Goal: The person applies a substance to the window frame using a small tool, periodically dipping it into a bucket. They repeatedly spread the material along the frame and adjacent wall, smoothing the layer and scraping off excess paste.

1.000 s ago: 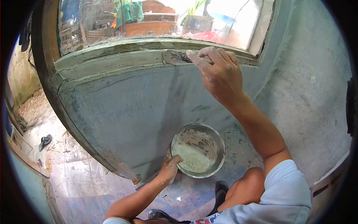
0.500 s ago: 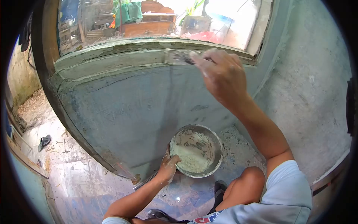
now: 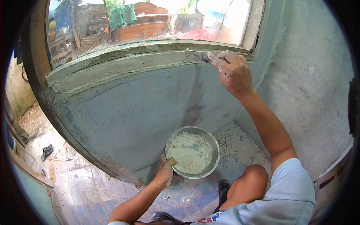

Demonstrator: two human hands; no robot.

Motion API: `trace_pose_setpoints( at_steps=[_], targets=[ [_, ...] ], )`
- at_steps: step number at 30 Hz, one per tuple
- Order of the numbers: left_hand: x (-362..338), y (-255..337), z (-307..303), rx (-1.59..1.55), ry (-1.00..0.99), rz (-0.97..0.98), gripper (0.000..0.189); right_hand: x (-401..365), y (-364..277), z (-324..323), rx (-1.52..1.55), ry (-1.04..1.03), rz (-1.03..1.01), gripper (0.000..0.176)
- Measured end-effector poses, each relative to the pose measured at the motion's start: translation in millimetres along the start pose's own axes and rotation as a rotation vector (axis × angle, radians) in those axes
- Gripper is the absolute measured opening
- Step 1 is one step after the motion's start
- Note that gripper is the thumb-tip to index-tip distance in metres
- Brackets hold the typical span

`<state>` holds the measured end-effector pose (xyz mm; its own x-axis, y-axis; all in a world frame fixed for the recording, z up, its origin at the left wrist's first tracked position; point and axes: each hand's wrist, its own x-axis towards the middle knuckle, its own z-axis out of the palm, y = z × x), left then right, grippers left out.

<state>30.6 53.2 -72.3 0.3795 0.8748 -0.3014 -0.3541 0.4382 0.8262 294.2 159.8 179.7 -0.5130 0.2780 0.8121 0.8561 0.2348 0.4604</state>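
Note:
My right hand is closed around the handle of a putty knife. Its blade lies against the ledge under the window, which has a coat of pale greenish putty. Down low, my left hand grips the left rim of a round metal bowl, thumb over the edge and fingers out of sight beneath. Pale putty covers the bowl's bottom and is smeared up its inner side. Dried putty also marks both hands.
Above the ledge is a window pane with furniture behind it. A rough grey wall stands close on the right. A dark curved frame edges the panel on the left. A sandal lies on the stained floor.
My right hand has slid the putty knife rightward along the ledge. My left hand still holds the bowl, which sits slightly further left in view and shows more of its inside lit.

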Motion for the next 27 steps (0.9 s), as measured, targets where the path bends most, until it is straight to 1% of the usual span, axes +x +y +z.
trace_pose_setpoints(
  at_steps=[1, 6, 8, 9, 10, 12, 13, 14, 16, 17, 19, 20, 21, 23, 24, 27],
  targets=[
    [0, 1, 1, 0.001, -0.002, 0.000, 0.083, -3, 4, 1, -0.014, 0.010, -0.008, 0.036],
    [-1, 1, 0, 0.023, -0.005, 0.027, 0.084, -22, 28, -14, -0.076, -0.034, 0.033, 0.035],
    [1, -2, 0, 0.004, 0.013, 0.043, 0.084, -14, 26, -34, 0.226, -0.162, 0.195, 0.033],
    [2, -5, -1, -0.012, 0.024, 0.049, 0.084, -7, 25, -41, 0.357, -0.180, 0.154, 0.028],
    [7, -11, -6, -0.011, 0.024, 0.046, 0.084, 0, 26, -43, 0.357, -0.182, 0.157, 0.028],
    [21, -25, -19, 0.048, -0.014, 0.082, 0.083, 18, 25, -44, 0.492, -0.257, 0.057, 0.025],
    [8, -8, -6, 0.037, -0.010, 0.033, 0.083, 25, 19, -46, 0.529, -0.279, 0.118, 0.023],
    [9, -11, -7, 0.039, -0.016, 0.033, 0.083, 26, 16, -44, 0.523, -0.278, 0.120, 0.023],
    [12, -12, -7, -0.008, -0.023, 0.055, 0.083, 32, 15, -35, 0.414, -0.149, 0.024, 0.020],
    [10, -10, -8, 0.014, -0.016, 0.002, 0.083, 34, 13, -36, 0.400, -0.174, 0.039, 0.021],
    [10, -9, -7, 0.004, -0.020, 0.017, 0.083, 34, 14, -36, 0.402, -0.275, 0.078, 0.022],
    [8, -9, -7, -0.005, -0.011, 0.012, 0.079, 33, 14, -37, 0.399, -0.250, 0.081, 0.023],
    [8, -7, -7, -0.004, -0.007, 0.017, 0.079, 33, 14, -39, 0.402, -0.244, 0.079, 0.023],
    [5, -5, -9, 0.092, 0.010, 0.013, 0.073, 33, 12, -40, 0.383, -0.258, 0.100, 0.024],
    [3, -7, -5, -0.022, 0.017, 0.019, 0.070, 32, 12, -40, 0.339, -0.285, 0.091, 0.026],
    [11, -16, -16, 0.078, -0.008, 0.011, 0.070, 37, -4, -49, 0.311, -0.319, 0.138, 0.027]
  ],
)
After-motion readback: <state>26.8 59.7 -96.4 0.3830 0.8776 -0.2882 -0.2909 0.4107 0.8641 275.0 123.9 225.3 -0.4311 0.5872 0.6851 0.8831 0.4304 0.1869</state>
